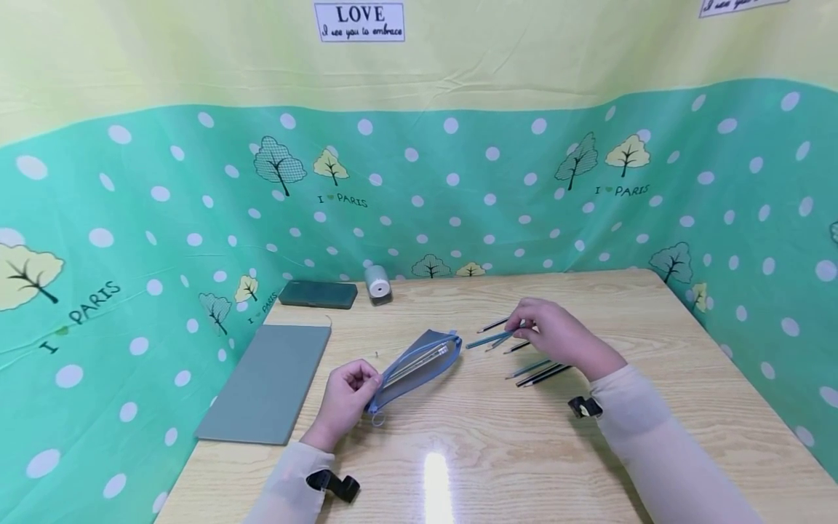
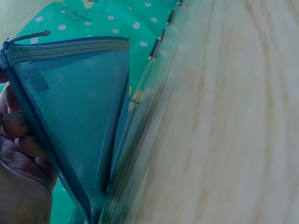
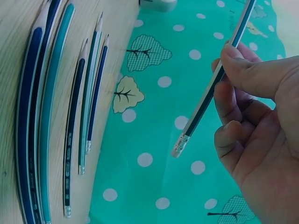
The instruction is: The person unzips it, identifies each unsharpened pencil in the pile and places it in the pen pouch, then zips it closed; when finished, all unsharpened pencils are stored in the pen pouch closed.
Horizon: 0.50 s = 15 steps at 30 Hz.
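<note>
Pouch [image 1: 417, 379] in the left hand [image 1: 350, 391], pencil [image 3: 200, 108] in the right hand [image 1: 551, 331]

Nearest, we see the left hand pinching the pouch's near end; the pouch stretches away from it toward the far right. The head view shows us its mouth open, with stored pencils [image 1: 425, 359] inside; the left wrist view gives us its mesh side, those pencils hidden. Left of the pouch lies a grey board [image 1: 265, 386]; to its right, loose pencils [image 3: 71, 128]. Also right of it, the right hand grips the pencil between thumb and fingers. Its long axis runs nearly sideways, one end toward the pouch; only the right wrist view shows us the eraser [image 3: 176, 152] opposite. Beyond the pouch are a dark case [image 1: 318, 295] and a small cylinder [image 1: 377, 282].
</note>
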Available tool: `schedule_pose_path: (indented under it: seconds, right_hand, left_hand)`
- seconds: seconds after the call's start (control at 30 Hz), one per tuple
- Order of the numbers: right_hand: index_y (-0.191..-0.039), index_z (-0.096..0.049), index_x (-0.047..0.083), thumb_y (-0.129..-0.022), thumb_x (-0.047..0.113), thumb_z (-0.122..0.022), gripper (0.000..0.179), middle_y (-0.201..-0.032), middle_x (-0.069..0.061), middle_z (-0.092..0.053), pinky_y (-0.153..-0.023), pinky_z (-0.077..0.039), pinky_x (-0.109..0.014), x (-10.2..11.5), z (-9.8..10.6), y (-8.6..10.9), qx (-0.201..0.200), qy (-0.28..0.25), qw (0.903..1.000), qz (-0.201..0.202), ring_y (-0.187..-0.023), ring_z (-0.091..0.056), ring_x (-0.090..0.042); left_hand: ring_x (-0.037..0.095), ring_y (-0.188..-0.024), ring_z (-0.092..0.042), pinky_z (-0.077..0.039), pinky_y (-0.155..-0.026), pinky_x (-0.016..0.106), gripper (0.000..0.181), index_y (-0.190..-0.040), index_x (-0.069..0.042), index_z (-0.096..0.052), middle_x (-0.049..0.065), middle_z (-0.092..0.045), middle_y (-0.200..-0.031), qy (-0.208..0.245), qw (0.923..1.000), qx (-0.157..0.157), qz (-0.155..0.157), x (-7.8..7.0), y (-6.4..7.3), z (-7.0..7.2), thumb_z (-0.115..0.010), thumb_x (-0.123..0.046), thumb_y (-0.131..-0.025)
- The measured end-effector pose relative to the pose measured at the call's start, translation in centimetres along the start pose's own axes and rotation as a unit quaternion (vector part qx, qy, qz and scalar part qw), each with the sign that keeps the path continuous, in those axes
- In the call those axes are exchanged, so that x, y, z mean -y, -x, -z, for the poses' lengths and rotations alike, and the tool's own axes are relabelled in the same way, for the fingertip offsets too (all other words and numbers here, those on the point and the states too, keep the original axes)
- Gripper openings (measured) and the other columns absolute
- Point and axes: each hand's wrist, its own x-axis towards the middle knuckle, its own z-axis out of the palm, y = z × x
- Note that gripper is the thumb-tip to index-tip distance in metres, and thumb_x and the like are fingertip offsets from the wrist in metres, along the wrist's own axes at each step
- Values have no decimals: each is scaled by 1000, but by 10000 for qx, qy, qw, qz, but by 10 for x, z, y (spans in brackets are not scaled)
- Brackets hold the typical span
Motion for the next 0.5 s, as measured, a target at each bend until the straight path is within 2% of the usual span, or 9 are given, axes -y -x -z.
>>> schedule_pose_path:
  seconds: [0.27,0.5]
  right_hand:
    - [-99,-77,21,-90,-1,-79,24,-96,13,-64,-78,-55,-34,8,-8,-2,-58,-48,9996,262,-87,-61,-9]
    - [-100,-76,23,-92,1,-78,24,-98,15,-63,-75,-55,-30,17,-14,-2,88,-172,9994,275,-87,-61,-8]
  left_hand:
    - [7,-58,-49,-41,-52,22,13,-85,-2,-67,-1,-57,-70,25,10000,22,-68,1,0,0,-70,1,-97]
    - [7,-57,-48,-41,-52,21,13,-84,-3,-67,0,-57,-69,39,10000,7,-13,2,0,-1,-71,1,-97]
